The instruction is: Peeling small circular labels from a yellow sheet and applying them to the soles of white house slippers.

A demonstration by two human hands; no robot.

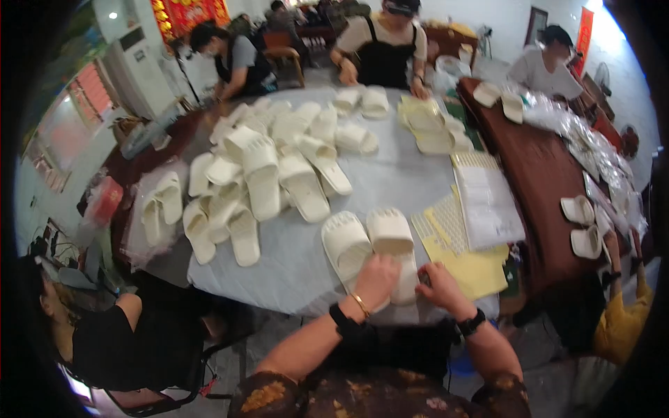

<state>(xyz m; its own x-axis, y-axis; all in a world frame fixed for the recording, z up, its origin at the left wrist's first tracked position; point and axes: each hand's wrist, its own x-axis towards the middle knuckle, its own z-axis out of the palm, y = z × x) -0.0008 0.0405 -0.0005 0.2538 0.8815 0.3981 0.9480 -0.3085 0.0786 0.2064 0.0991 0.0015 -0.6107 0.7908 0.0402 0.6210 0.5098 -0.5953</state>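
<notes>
A pair of cream slide slippers lies in front of me at the table's near edge, toes pointing away. My left hand is closed over their heel halves, its fingers curled down on the right slipper. The left slipper lies right beside it, its heel partly hidden by my wrist. My right hand is at the right slipper's outer edge, fingers bent together around a small dark thing too small to name.
A heap of cream slippers covers the table's left and middle. Yellow sticker sheets and a clear plastic packet lie to the right. Beyond stands a brown-covered table with plastic bags. Several people work around the tables.
</notes>
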